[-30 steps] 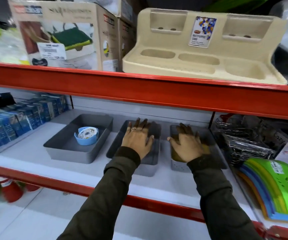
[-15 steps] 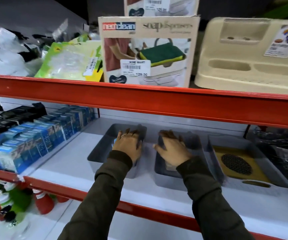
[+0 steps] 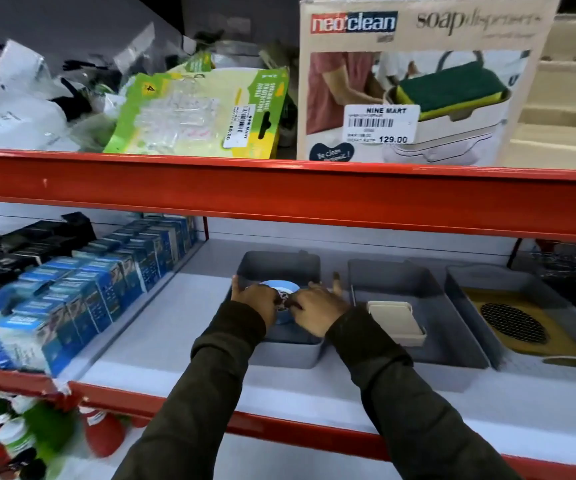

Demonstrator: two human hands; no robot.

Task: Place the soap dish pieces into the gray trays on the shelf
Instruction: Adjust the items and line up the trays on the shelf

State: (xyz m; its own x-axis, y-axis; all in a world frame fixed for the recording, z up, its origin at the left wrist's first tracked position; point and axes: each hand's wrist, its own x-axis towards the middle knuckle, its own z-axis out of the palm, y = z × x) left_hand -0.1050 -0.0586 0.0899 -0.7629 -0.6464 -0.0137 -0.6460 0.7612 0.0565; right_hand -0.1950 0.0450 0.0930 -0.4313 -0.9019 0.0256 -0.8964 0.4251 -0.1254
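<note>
Soap dish pieces, 3 in view: blue round dish in the left gray tray, cream piece in the middle tray, yellow perforated piece in the right tray, all on the white shelf. Left hand and right hand both curl around the blue dish from either side, fingers partly closed on its rim; firmness of hold cannot be told. Risk, as judged: pressing or tugging could slide the light tray toward the shelf edge, or tip the dish.
</note>
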